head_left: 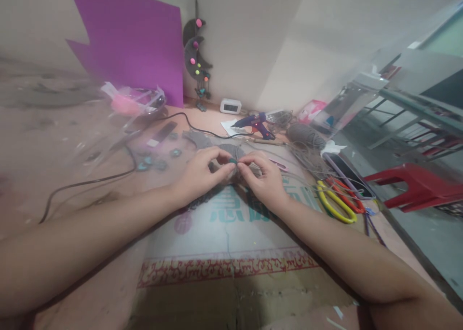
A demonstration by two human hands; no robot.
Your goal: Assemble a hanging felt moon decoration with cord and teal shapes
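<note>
My left hand (206,171) and my right hand (265,179) meet fingertip to fingertip above the printed sheet. Between the left thumb and forefinger is a small teal piece (233,160). The right thumb and forefinger are pinched close against it; what they grip is too small to make out. Just behind the fingers lies a grey felt-like shape (235,150), partly hidden by the hands. A pink slim tool (279,165) rests beyond my right hand. More teal pieces (144,162) lie left of my left hand.
A glue gun (256,122) with a black cord stands behind the hands, near a white clock (230,106). At right are grey yarn (306,136), yellow-handled scissors (336,203), a red handle (349,195) and a phone (350,175). A plastic bag (135,103) sits left.
</note>
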